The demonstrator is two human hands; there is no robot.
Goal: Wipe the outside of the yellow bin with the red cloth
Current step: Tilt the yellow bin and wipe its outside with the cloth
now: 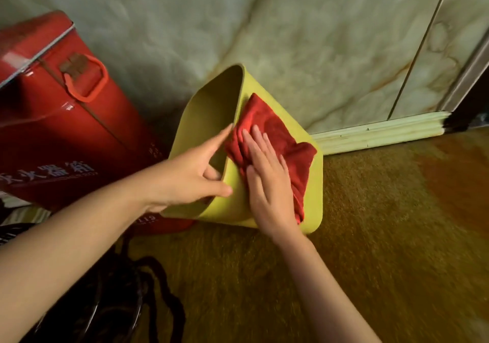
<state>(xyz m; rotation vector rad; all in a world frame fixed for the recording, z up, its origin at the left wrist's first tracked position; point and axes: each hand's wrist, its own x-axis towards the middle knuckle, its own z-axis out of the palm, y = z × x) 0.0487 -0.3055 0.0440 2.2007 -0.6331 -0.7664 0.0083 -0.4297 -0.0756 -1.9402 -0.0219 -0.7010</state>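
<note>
Head view: hands press red cloth near yellow bin rim.

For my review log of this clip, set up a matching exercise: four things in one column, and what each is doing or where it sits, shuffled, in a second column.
Things:
1. left hand
2. right hand
3. red cloth
4. red metal box

States:
A. stands behind the bin on its left, against the wall
B. grips the rim of the tipped yellow bin
C. pressed flat on the cloth
D. spread over the bin's outer side

Pairs: 1-B, 2-C, 3-D, 4-A
</note>
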